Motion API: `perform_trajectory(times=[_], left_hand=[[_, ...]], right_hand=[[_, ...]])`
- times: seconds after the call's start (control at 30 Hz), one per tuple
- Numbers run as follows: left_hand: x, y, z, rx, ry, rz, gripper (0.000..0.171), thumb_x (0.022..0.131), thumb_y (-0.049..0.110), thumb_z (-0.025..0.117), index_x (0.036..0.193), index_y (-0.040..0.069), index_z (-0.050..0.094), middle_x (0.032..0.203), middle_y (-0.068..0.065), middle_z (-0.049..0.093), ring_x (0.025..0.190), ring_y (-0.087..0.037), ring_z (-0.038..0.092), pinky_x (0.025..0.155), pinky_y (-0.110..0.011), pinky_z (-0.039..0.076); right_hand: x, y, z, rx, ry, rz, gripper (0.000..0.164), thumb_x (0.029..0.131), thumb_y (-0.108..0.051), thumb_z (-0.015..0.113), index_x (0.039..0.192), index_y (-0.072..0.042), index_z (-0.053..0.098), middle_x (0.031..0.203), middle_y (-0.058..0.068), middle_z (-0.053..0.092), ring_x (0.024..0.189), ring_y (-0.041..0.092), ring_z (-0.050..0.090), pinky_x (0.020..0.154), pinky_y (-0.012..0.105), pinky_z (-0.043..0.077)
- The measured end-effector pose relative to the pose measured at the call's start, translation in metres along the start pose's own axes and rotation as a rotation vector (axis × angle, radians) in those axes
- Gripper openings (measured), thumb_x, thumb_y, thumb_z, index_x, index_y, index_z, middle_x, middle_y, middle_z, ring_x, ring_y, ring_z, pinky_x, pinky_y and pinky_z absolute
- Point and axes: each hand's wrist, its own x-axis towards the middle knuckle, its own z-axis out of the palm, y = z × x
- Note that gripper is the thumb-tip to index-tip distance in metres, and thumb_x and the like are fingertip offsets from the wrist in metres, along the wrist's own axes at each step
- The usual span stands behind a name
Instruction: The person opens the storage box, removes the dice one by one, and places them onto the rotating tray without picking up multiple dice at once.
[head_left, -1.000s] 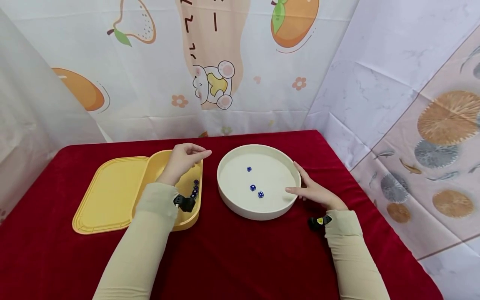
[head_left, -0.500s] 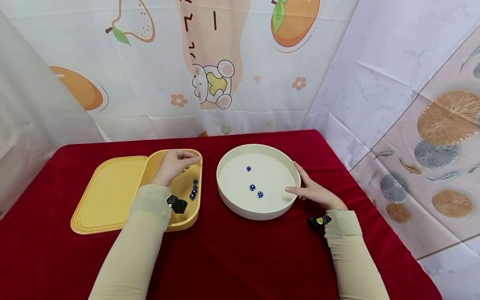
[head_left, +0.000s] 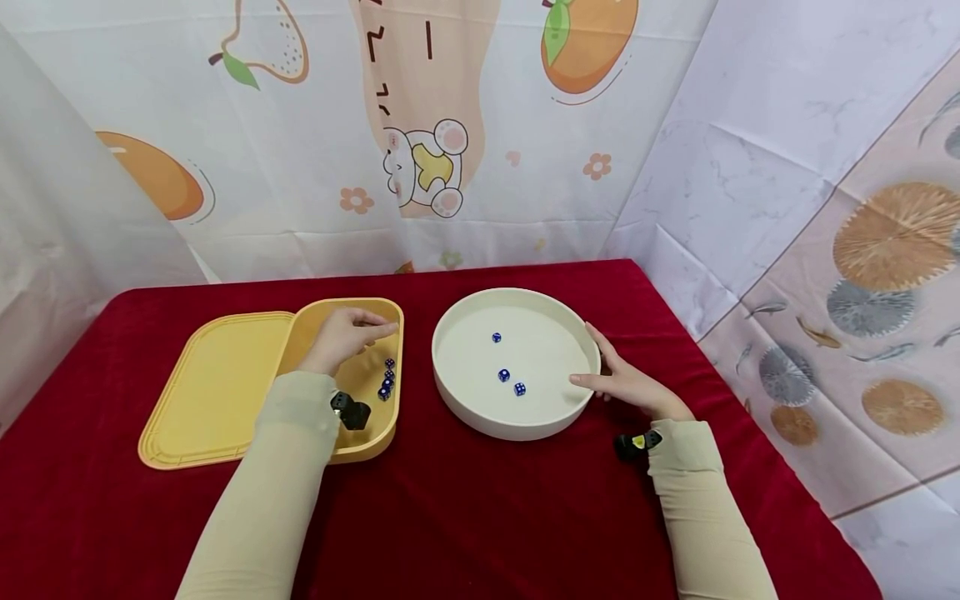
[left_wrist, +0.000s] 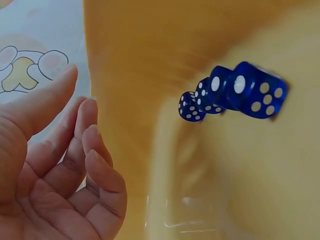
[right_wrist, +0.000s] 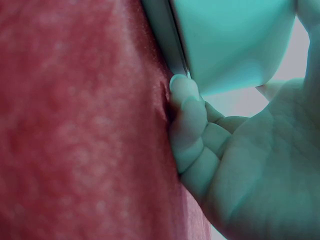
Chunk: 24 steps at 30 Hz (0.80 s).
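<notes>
My left hand (head_left: 341, 337) is over the yellow box (head_left: 400, 375), near its far right corner. In the left wrist view its fingers are loosely bent, with a gap to the thumb and nothing between them. Several blue dice (left_wrist: 260, 92) with white dots lie in a row along the box's right wall, apart from the hand. My right hand (head_left: 630, 385) grips the right side of a round cream tray (head_left: 487, 421), thumb over the rim and fingers outside. Three blue dice (head_left: 504, 375) lie spread on its floor. The right wrist view shows fingertips low against the tray's outer wall.
A flat yellow lid (head_left: 210, 392) lies left of the box, right against it. Red cloth (head_left: 480, 517) covers the table. Printed curtains (head_left: 300, 192) hang behind the table and along its right side.
My left hand has drawn back leftward from beyond the box's right wall to over its inside, and has come lower. The right hand and the dice in the tray stay put.
</notes>
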Motion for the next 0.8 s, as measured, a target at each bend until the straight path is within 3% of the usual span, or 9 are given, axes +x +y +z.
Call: perform_trajectory(times=[0.2, 0.43, 0.57, 0.8], left_hand=[[0.001, -0.006, 0.001, 0.026, -0.070, 0.029, 0.041, 0.092, 0.028, 0.071, 0.121, -0.002, 0.066, 0.113, -0.013, 0.069, 0.093, -0.021, 0.061, 0.080, -0.031, 0.051], [0.003, -0.013, 0.000, 0.078, -0.166, 0.023, 0.042, 0.092, 0.026, 0.071, 0.123, -0.001, 0.064, 0.116, -0.013, 0.070, 0.106, -0.022, 0.060, 0.093, -0.036, 0.047], [0.002, -0.014, 0.000, 0.073, -0.192, 0.010, 0.043, 0.092, 0.026, 0.072, 0.123, -0.001, 0.063, 0.110, -0.008, 0.071, 0.098, -0.018, 0.060, 0.084, -0.031, 0.048], [0.006, -0.023, -0.002, 0.102, -0.253, -0.007, 0.044, 0.089, 0.026, 0.074, 0.124, 0.001, 0.064, 0.107, -0.001, 0.072, 0.093, -0.016, 0.062, 0.079, -0.028, 0.046]], right_hand=[[0.000, 0.000, 0.000, 0.002, 0.001, -0.001, 0.099, 0.091, -0.031, 0.069, 0.159, -0.032, -0.003, 0.096, 0.012, 0.054, 0.070, 0.020, 0.056, 0.065, 0.029, 0.046], [0.001, 0.000, 0.000, -0.001, 0.001, 0.006, 0.099, 0.091, -0.033, 0.069, 0.159, -0.034, -0.003, 0.097, 0.013, 0.053, 0.070, 0.020, 0.055, 0.065, 0.028, 0.046], [0.001, 0.001, 0.000, 0.002, 0.000, 0.000, 0.099, 0.091, -0.032, 0.069, 0.159, -0.033, -0.003, 0.096, 0.013, 0.054, 0.070, 0.020, 0.056, 0.065, 0.029, 0.046], [0.000, 0.001, 0.000, 0.005, 0.003, 0.002, 0.099, 0.091, -0.033, 0.069, 0.159, -0.032, -0.002, 0.094, 0.011, 0.054, 0.071, 0.021, 0.056, 0.065, 0.029, 0.046]])
